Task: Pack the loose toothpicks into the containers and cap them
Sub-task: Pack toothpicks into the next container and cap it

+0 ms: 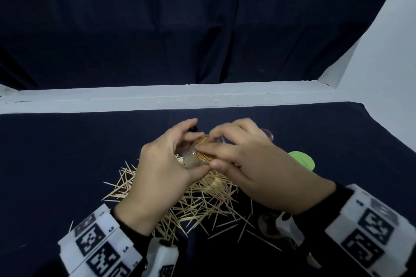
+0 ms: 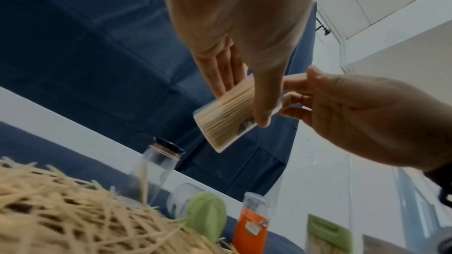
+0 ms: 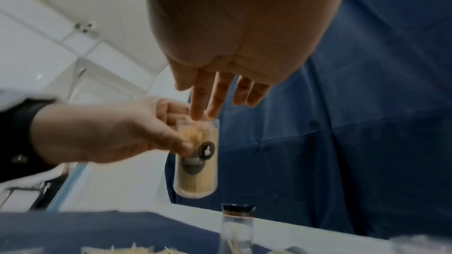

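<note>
Now: full container held above the heap

The left hand grips a clear container packed with toothpicks, long axis tilted, mouth toward the right hand, whose straight fingertips press the toothpick ends. Loose toothpicks lie beneath.

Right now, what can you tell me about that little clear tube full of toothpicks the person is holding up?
The clear plastic toothpick container is a small round tube, packed nearly full with pale wooden toothpicks standing lengthwise. It has no cap on and carries a round black sticker on its side. The left hand holds it, tilted, above the loose toothpick pile, while the right hand presses fingertips on the toothpick ends at its open mouth.
</note>
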